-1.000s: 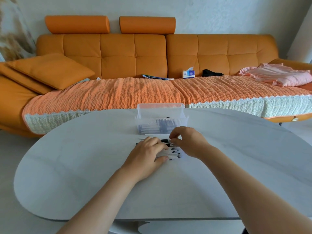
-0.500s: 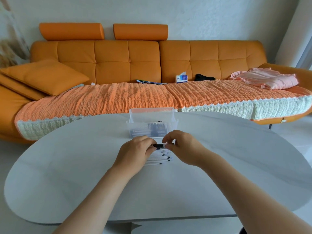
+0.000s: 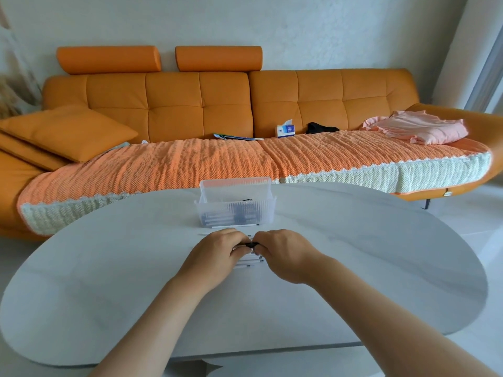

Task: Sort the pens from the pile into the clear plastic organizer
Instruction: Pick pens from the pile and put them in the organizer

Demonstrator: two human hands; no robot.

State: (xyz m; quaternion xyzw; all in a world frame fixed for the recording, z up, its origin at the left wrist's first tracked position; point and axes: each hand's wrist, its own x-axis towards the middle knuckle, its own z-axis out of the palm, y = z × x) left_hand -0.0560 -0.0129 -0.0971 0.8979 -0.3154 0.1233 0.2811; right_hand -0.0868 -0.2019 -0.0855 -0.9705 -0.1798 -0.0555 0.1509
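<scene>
While in pinching grip of left hand (image 3: 217, 253), right hand (image 3: 284, 255): pen (image 3: 251, 244); pens (image 3: 231, 216) inside organizer (image 3: 236, 186).

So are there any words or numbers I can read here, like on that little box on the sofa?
Tissue box: blue label with print, too small and blurred to read.
Magazine on the sofa: cover too small to read.
Pens and clear organizer: no print can be made out.
</scene>
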